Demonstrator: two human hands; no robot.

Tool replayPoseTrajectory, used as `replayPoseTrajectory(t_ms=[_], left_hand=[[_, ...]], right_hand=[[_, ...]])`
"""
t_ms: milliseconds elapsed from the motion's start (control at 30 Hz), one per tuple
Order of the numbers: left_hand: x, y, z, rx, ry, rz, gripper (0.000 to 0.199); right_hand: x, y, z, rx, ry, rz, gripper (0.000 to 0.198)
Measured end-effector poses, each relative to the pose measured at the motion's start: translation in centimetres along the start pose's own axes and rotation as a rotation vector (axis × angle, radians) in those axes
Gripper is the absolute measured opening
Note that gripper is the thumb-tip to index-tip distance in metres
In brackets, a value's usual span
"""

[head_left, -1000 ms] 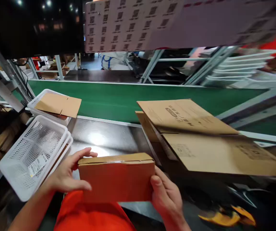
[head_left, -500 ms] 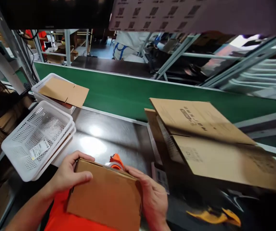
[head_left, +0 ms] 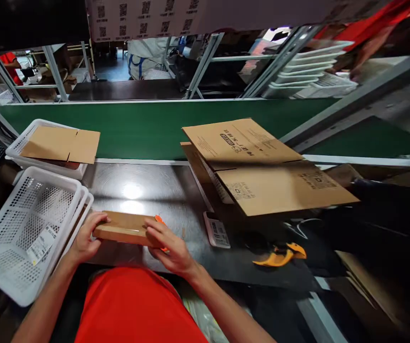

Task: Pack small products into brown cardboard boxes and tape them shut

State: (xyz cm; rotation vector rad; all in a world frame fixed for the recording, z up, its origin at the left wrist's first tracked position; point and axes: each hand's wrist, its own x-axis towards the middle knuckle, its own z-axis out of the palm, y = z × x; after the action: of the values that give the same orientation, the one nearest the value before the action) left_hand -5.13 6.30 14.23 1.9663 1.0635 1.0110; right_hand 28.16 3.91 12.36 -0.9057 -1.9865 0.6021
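A shallow brown cardboard box is held just over the front of the metal worktop. My left hand grips its left end, the thumb on the near side. At the right end my right hand is closed round the box, fingers on top and thumb below. An orange tape dispenser shows in part behind the box and my right hand; the rest of it is hidden.
Stacked white plastic baskets stand at left, with another basket behind bearing flat cardboard. Large flattened cartons lean at right. A labelled phone-like item and a yellow cutter lie on the worktop.
The box has been tipped from facing me to lying nearly flat and moved away from my body. Both hands went with it. The view has turned to the right.
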Motion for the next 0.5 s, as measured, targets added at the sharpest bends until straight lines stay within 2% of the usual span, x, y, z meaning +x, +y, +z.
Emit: replayPoseTrajectory(t_ms=[33, 100, 167, 233, 300, 367, 433, 500], left_hand=[[0.1, -2.7, 0.6, 0.122, -0.033, 0.038, 0.058], [-0.7, -7.7, 2.1, 0.268, -0.121, -0.016, 0.053], [-2.8, -11.5, 3.5, 0.349, -0.259, -0.127, 0.053], [-4.9, -13.6, 5.0, 0.385, -0.322, -0.248, 0.053], [-5.9, -13.9, 6.8, 0.402, -0.292, -0.353, 0.043], [-5.4, -13.3, 8.7, 0.425, -0.222, -0.44, 0.026], [-3.5, -12.3, 10.3, 0.428, -0.184, -0.513, 0.02], [-0.9, -11.5, 11.2, 0.337, -0.203, -0.569, 0.021]], right_hand=[[-0.6, 1.5, 1.5, -0.038, -0.046, -0.052, 0.043], [-2.6, 4.1, 4.2, -0.051, -0.185, -0.019, 0.038], [-5.3, 5.8, 6.0, -0.059, -0.27, 0.142, 0.044], [-7.8, 7.1, 6.3, -0.128, -0.218, 0.362, 0.049], [-9.4, 8.3, 5.6, -0.245, -0.09, 0.604, 0.05], [-9.6, 9.9, 4.6, -0.341, -0.001, 0.81, 0.057], [-8.9, 11.7, 3.7, -0.385, 0.026, 0.963, 0.059], [-7.9, 13.1, 3.0, -0.38, 0.016, 1.045, 0.047]])
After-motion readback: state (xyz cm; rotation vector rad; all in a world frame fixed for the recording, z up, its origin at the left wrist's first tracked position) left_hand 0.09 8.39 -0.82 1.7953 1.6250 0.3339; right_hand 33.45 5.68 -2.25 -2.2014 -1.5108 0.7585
